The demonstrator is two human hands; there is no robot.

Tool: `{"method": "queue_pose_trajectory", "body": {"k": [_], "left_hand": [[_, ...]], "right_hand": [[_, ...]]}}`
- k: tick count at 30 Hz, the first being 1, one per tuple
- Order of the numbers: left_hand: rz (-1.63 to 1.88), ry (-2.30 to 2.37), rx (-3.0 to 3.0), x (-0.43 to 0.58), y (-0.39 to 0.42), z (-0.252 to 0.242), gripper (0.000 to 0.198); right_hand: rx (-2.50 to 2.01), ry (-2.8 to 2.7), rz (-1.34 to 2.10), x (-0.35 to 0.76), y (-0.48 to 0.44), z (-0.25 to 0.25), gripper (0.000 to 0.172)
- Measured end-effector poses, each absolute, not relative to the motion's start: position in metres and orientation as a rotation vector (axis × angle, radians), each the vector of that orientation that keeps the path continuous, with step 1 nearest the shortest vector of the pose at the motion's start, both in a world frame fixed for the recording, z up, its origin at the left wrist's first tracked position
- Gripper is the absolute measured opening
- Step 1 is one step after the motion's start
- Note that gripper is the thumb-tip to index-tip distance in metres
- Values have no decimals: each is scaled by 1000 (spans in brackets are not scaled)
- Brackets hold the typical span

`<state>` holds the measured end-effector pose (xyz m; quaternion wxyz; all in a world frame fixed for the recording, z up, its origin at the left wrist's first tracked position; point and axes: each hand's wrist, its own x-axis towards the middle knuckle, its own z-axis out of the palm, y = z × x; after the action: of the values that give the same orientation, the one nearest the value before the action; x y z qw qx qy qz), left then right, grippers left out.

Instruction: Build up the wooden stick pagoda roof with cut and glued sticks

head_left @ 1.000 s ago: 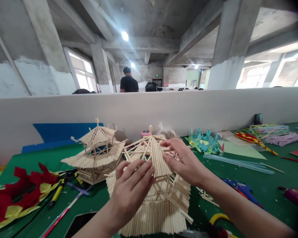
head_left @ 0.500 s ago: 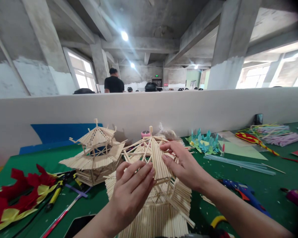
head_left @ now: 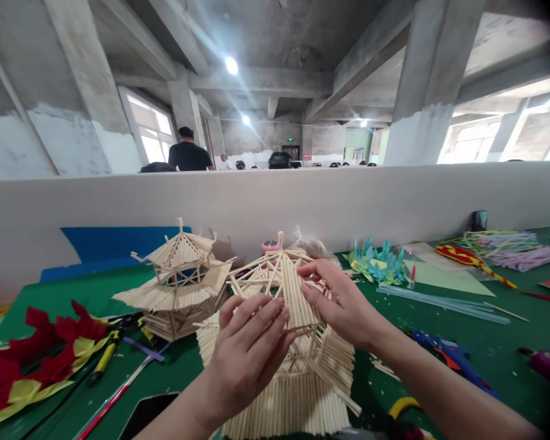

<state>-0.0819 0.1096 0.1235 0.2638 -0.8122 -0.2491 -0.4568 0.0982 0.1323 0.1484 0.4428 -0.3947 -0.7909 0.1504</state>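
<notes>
In front of me stands a model pavilion (head_left: 284, 403) built of thin wooden sticks, with an open-framed upper roof. One panel of that roof, a tapering row of sticks (head_left: 294, 293), slopes down towards me from the pointed top. My left hand (head_left: 252, 342) is closed at the panel's lower left side, its fingers together and the tips touching the sticks. Along the panel's right edge, my right hand (head_left: 332, 293) is closed too, thumb and bent fingers against the sticks. The left thumb is hidden behind the hand.
A second stick pavilion (head_left: 178, 287) stands at left. Red and yellow cloth (head_left: 50, 348) and a yellow-handled tool (head_left: 104, 360) lie nearer. Rightwards are blue folded-paper pieces (head_left: 378, 263), clear glue sticks (head_left: 440, 302) and a blue glue gun (head_left: 453, 357). A white partition (head_left: 275, 201) rises behind.
Both hands stay on the roof panel; the left fingers have shifted slightly, with the lower ones more spread downward. Beyond the partition, a person in black has moved left.
</notes>
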Motion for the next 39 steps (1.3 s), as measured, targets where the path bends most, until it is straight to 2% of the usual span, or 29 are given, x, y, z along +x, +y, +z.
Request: {"method": "queue_pose_trajectory", "body": {"k": [16,25,29,39], "left_hand": [[-1262,-731,-2148,-79,108,116,19],[-1248,-744,-2130,-90,102,117,35],[-1245,-761,-2119,-96,95,118,34],[-1290,-829,-2079,-80,87,118,24]], "right_hand": [[-984,-1946,384,98,133,147,16],[-1041,-1874,369,104,127,154,18],[-1083,-1775,360,118,123,154,19],[-1282,-1446,416,174,91,101,19]]}}
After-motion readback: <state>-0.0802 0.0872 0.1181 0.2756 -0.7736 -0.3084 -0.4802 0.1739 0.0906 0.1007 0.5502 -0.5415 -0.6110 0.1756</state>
